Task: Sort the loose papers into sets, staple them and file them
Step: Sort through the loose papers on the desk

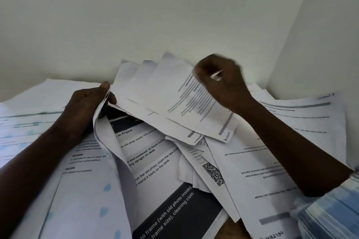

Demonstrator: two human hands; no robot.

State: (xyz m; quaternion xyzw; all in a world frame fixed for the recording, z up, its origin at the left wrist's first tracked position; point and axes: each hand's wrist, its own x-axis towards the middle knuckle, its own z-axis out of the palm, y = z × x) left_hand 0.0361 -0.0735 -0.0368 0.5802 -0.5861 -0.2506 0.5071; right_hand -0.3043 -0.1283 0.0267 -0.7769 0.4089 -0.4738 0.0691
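Loose printed papers [252, 161] lie spread in an overlapping heap across the whole desk. My left hand [85, 108] pinches the edge of a curled bundle of sheets [108, 141] at the centre left, thumb on top. My right hand [223, 81], blurred, grips the upper right corner of a fanned set of several sheets [171, 99] raised above the pile near the wall. A sheet with dark bands and white lettering [165, 209] lies under them in the middle, next to a page with a QR code [212, 173].
A white wall stands close behind the desk, with a corner at the right [287, 44]. A strip of brown desk [231, 229] shows at the bottom centre. A blue patterned sleeve [334, 209] is at the lower right.
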